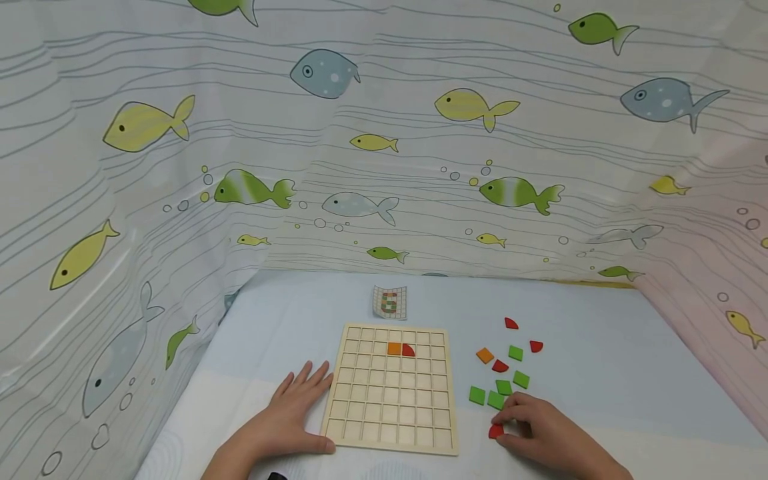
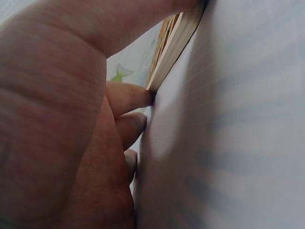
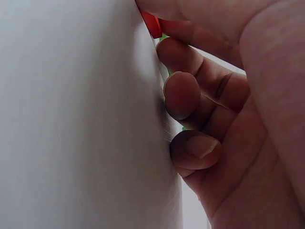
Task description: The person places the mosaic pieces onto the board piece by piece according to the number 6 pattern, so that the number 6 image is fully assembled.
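A square wooden grid board (image 1: 390,393) lies on the table, with an orange square tile (image 1: 394,349) and a red quarter-circle tile (image 1: 409,350) side by side in its upper cells. My left hand (image 1: 288,417) spreads its fingers at the board's left edge, thumb at the near left corner; the left wrist view shows the thumb and a finger against the board's side (image 2: 174,52). Right of the board, my right hand (image 1: 537,427) pinches another red quarter-circle tile (image 1: 495,431) between thumb and index finger, low at the tabletop. In the right wrist view that red tile (image 3: 152,25) is partly hidden by the thumb.
Several green square tiles (image 1: 477,395), an orange tile (image 1: 485,355) and 3 red quarter-circle tiles (image 1: 501,366) lie loose right of the board. Behind the board stands a small pattern card (image 1: 389,303). Fish-printed curtains (image 1: 420,167) enclose the table. A dark object (image 1: 277,476) shows at the bottom edge.
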`<state>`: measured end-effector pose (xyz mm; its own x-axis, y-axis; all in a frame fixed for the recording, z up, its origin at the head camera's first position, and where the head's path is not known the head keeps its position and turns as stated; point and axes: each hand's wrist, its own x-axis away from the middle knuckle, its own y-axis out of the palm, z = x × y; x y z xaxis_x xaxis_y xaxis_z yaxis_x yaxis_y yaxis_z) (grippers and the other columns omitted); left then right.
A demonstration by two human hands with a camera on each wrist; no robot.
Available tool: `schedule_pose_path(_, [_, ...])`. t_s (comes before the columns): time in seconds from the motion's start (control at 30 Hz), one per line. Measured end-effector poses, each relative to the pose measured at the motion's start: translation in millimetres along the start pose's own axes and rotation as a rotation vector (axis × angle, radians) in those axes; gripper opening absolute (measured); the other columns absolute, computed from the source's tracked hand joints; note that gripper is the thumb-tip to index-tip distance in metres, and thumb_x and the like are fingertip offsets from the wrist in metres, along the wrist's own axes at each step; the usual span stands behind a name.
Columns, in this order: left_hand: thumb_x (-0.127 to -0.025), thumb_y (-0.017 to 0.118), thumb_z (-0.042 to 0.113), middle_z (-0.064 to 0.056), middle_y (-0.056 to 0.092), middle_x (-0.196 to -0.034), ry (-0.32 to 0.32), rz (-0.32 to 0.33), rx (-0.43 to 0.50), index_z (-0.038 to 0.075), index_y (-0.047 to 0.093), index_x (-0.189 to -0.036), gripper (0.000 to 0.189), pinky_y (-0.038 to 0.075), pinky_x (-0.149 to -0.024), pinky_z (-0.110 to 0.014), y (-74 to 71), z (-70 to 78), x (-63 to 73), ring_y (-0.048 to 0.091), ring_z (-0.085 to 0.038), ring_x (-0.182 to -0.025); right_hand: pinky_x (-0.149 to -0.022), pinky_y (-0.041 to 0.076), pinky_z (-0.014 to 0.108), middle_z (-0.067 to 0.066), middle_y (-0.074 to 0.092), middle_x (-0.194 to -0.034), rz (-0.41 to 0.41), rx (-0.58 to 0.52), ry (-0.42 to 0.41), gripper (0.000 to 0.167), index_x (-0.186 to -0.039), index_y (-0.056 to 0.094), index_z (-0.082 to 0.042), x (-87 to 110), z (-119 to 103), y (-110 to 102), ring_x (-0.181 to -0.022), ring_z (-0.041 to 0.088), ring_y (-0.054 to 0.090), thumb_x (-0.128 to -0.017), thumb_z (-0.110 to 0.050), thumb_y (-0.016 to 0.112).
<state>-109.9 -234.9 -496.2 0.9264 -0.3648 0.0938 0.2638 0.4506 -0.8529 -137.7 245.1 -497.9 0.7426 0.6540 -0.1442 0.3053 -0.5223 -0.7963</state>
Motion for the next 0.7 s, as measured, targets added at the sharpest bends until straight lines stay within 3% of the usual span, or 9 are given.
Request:
schedule_pose_path(0.27, [-0.066, 0.073, 0.075, -0.007, 0.022, -0.162, 0.002, -0.001, 0.017, 0.010, 0.037, -0.154, 0.115, 0.003, -0.114, -0.061, 0.0, -0.4, -0.2, 0.004, -0.037, -0.149, -0.061, 0.046, 0.018, -0.024, 0.059, -0.088, 0.007, 0.019, 0.041, 0.015, -0.099, 0.072, -0.034, -6.3, -4.3, -4.2, -0.073, -0.002, 0.051, -0.087, -0.026, 0.078])
schedule_pose_path(0.7, [-0.065, 0.073, 0.076, -0.007, 0.022, -0.162, 0.003, -0.003, 0.013, 0.011, 0.036, -0.154, 0.116, 0.003, -0.115, -0.059, -0.5, -0.4, 1.5, 0.005, -0.036, -0.149, -0.059, 0.047, 0.017, -0.022, 0.061, -0.091, 0.138, 0.067, -0.033, 0.015, -0.099, 0.073, -0.032, -33.1, -13.1, -2.5, -0.069, -0.002, 0.051, -0.087, -0.027, 0.079])
